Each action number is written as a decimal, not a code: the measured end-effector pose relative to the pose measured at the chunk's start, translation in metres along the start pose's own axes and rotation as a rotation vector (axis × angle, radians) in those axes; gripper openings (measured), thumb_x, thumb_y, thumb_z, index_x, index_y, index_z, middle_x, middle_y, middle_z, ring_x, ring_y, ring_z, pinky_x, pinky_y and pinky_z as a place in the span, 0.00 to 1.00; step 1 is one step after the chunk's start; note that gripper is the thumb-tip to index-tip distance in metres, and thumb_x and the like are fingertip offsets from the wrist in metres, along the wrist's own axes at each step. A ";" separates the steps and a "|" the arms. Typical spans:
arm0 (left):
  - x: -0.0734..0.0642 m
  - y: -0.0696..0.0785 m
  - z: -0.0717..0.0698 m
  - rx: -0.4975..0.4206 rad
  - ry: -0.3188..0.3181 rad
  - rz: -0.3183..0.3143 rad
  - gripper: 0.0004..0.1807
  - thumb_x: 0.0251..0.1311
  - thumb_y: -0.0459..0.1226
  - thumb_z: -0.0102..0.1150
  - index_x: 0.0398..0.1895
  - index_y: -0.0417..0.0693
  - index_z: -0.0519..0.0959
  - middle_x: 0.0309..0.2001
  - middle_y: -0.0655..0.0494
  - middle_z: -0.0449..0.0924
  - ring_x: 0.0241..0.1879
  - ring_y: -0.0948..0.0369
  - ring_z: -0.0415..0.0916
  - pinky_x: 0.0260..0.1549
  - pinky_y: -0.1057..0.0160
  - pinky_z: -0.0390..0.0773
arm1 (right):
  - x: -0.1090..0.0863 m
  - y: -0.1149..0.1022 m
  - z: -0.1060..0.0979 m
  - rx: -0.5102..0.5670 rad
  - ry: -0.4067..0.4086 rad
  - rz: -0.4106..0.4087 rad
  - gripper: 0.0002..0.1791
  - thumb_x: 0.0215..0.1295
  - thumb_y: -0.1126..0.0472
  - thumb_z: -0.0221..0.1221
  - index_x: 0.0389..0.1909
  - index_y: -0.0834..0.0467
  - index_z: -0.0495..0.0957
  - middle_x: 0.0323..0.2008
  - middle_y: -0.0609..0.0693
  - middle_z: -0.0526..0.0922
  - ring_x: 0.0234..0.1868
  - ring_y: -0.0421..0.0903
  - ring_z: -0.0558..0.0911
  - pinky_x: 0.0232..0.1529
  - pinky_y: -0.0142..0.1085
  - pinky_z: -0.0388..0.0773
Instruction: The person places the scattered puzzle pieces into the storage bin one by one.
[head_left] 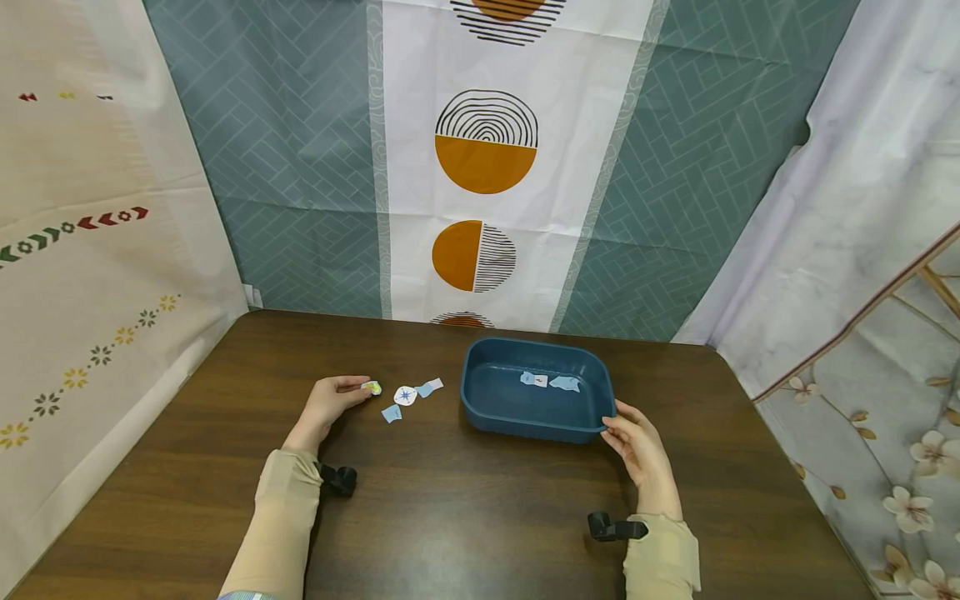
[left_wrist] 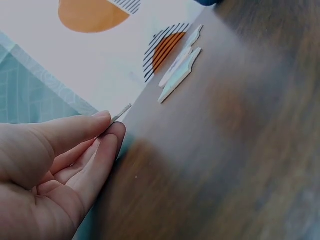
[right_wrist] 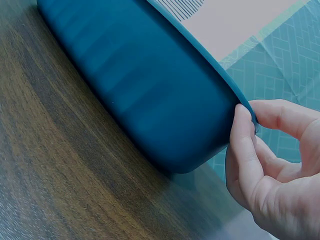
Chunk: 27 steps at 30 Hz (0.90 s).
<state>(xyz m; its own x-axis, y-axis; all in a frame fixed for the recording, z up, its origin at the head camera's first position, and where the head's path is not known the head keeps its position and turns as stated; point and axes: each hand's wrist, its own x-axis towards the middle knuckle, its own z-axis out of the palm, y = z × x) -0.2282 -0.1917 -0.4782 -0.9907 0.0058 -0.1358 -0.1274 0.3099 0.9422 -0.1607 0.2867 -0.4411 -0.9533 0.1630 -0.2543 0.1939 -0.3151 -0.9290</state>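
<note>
Between thumb and fingers, my left hand (head_left: 330,406) pinches a small flat piece (head_left: 372,387) with yellow-green and white on it. In the left wrist view the piece (left_wrist: 119,119) appears edge-on, thin as card. Just right of that hand lie a white piece with a blue star (head_left: 405,396), a light blue piece (head_left: 392,413) and a blue-and-white piece (head_left: 430,387). My right hand (head_left: 637,446) grips the near right corner of a dark blue bin (head_left: 536,429) by its rim. Inside the bin are a blue-and-white piece (head_left: 534,379) and a light blue piece (head_left: 565,383).
The brown wooden table (head_left: 450,517) ends at a patterned curtain (head_left: 480,167) behind the bin. A cream cloth (head_left: 105,333) hangs along the left side and a floral cloth (head_left: 862,400) along the right. Each wrist wears a black camera mount (head_left: 339,480).
</note>
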 end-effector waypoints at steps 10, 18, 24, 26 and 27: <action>-0.003 0.007 0.001 -0.055 -0.018 0.000 0.25 0.65 0.37 0.61 0.62 0.32 0.73 0.59 0.36 0.76 0.38 0.77 0.77 0.43 0.72 0.79 | 0.002 0.000 -0.002 -0.030 0.004 0.014 0.18 0.66 0.73 0.54 0.55 0.58 0.67 0.26 0.41 0.78 0.26 0.34 0.77 0.37 0.25 0.79; -0.007 0.024 0.007 -0.048 -0.030 0.064 0.25 0.63 0.37 0.64 0.60 0.31 0.75 0.50 0.47 0.81 0.38 0.74 0.77 0.42 0.73 0.78 | 0.002 -0.001 -0.001 -0.025 0.001 0.011 0.19 0.65 0.74 0.54 0.55 0.58 0.67 0.25 0.42 0.78 0.26 0.34 0.77 0.36 0.24 0.79; -0.006 0.039 0.016 -0.074 -0.018 0.103 0.24 0.62 0.35 0.64 0.59 0.30 0.76 0.45 0.50 0.82 0.38 0.73 0.77 0.41 0.76 0.76 | 0.002 -0.001 -0.001 -0.020 -0.003 0.013 0.19 0.65 0.73 0.54 0.55 0.58 0.66 0.25 0.42 0.78 0.26 0.34 0.77 0.36 0.24 0.79; -0.005 0.044 0.020 -0.117 -0.025 0.101 0.24 0.62 0.34 0.63 0.59 0.29 0.75 0.44 0.51 0.82 0.37 0.74 0.78 0.41 0.76 0.77 | 0.001 -0.001 -0.001 -0.024 -0.003 0.014 0.19 0.65 0.74 0.53 0.56 0.58 0.66 0.25 0.42 0.78 0.26 0.34 0.77 0.36 0.24 0.79; -0.005 0.046 0.022 -0.132 -0.029 0.099 0.24 0.63 0.33 0.63 0.60 0.29 0.74 0.43 0.53 0.82 0.37 0.74 0.78 0.41 0.76 0.77 | 0.001 -0.001 -0.001 -0.026 -0.005 0.016 0.20 0.66 0.74 0.53 0.56 0.59 0.66 0.25 0.42 0.78 0.26 0.34 0.77 0.36 0.24 0.79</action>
<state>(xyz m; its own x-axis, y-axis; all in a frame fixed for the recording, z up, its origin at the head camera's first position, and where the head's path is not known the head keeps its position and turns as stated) -0.2281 -0.1563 -0.4412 -0.9972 0.0582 -0.0469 -0.0358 0.1792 0.9832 -0.1619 0.2883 -0.4407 -0.9512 0.1539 -0.2676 0.2147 -0.2931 -0.9317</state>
